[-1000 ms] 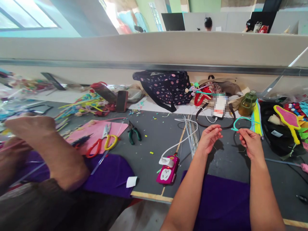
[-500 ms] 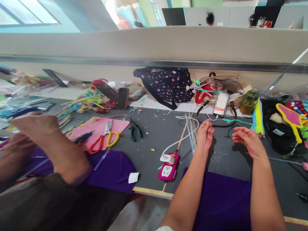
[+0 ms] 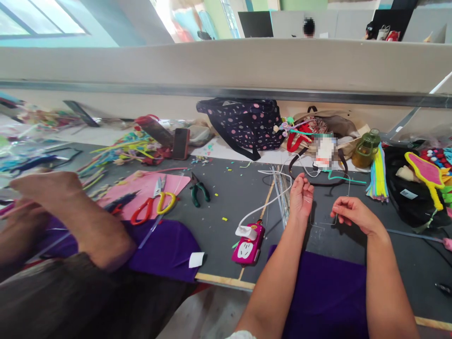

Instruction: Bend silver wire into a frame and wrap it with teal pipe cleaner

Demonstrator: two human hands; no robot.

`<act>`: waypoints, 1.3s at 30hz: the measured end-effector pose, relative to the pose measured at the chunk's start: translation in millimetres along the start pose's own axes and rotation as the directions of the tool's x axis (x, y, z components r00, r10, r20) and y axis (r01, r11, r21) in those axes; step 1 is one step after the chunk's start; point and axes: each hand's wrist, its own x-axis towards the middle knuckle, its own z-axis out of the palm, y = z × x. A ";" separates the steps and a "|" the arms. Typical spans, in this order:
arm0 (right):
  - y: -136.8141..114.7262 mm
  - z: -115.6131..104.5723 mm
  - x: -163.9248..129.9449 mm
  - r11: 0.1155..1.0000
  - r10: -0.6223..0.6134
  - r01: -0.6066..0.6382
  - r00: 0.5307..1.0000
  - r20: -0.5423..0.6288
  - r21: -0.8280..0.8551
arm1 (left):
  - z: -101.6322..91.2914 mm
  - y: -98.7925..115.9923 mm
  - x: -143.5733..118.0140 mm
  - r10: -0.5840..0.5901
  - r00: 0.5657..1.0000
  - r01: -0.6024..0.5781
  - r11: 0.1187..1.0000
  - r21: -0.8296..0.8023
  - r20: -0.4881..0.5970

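My left hand [image 3: 301, 197] rests on the grey table [image 3: 229, 197], fingers loosely curled, beside a bundle of thin metal wires [image 3: 281, 193]. A fine wire seems to run from it toward my right hand [image 3: 349, 212], which pinches one thin wire that stands up from the fingers. A teal pipe cleaner [image 3: 344, 179] lies on the table just beyond both hands, touching neither. A purple cloth [image 3: 328, 292] lies under my forearms.
A pink phone-like gadget on a white cable [image 3: 246, 245] lies left of my arm. Green pliers [image 3: 198, 189] and red-yellow scissors [image 3: 151, 207] lie on a pink sheet. A co-worker's arm [image 3: 70, 221] fills the left. A spotted bag [image 3: 245, 125], green bottle [image 3: 366, 149] and pipe cleaners [image 3: 377, 176] stand behind.
My hands let go of the teal pipe cleaner, which now lies on the table. Both hands dropped lower, and my right hand has closed on a thin wire.
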 end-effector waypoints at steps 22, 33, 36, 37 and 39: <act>13.4 19.3 11.9 0.977 0.169 -0.114 0.928 0.331 -0.178 | 1.0 1.2 1.6 -0.015 0.999 0.012 0.997 -0.081 -0.032; 13.2 17.2 12.1 0.987 0.147 -0.133 0.971 0.187 -0.085 | -0.1 -0.5 0.3 -0.017 1.000 0.017 0.997 -0.078 0.008; 13.8 20.0 12.6 0.987 0.143 -0.120 0.961 0.239 -0.106 | -0.4 0.3 0.1 -0.005 1.000 0.005 0.999 -0.041 -0.006; 13.6 21.0 12.6 0.987 0.142 -0.116 0.958 0.248 -0.114 | -0.3 0.6 0.0 0.003 1.000 -0.003 1.000 -0.024 -0.012; 12.6 22.7 12.3 0.987 0.140 -0.113 0.956 0.256 -0.118 | 0.1 0.8 -0.1 0.024 1.000 -0.024 1.000 -0.007 -0.015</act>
